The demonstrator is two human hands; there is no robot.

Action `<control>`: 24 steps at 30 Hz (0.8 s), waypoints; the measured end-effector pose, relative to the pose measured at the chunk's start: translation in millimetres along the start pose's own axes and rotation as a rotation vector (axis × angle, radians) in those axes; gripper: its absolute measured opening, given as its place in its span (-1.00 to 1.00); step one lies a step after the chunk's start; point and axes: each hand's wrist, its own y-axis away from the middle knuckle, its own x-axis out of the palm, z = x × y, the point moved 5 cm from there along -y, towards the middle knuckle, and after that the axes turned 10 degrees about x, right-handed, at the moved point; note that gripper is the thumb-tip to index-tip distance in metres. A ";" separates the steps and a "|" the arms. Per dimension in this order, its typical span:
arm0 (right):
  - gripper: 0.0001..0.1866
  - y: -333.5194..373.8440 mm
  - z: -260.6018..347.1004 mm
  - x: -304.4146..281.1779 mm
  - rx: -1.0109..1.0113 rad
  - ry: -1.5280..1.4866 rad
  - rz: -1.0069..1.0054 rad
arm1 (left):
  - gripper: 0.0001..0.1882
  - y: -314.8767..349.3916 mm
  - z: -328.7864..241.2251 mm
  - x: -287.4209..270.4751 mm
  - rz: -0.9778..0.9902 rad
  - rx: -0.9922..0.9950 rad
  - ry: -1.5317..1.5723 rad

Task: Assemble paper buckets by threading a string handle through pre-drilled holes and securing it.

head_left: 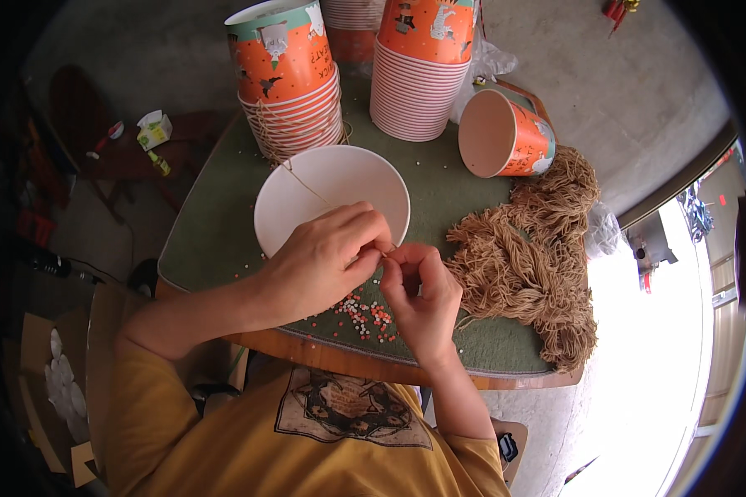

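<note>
Two hands are meeting over the worktop (215, 240); white bowl (307, 207) lying just beyond them; left hand (327, 261) and right hand (423, 294) both pinching thin string (307, 186), running up-left; beads (365, 316) lying beneath.

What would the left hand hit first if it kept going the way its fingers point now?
The left hand points right, fingertips pinching a thin string. It would probably meet the right hand first, almost touching already; beyond lies the tan yarn pile.

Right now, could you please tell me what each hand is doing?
Left hand: pinched shut on the string at the cup rim.
Right hand: fingertips pinched shut by the same string; contents too small to tell.
</note>
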 end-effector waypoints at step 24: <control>-0.90 -1.7 -3.1 -2.4 0.152 -0.139 -0.039 | -0.72 0.2 9.9 5.5 -0.051 -0.153 0.353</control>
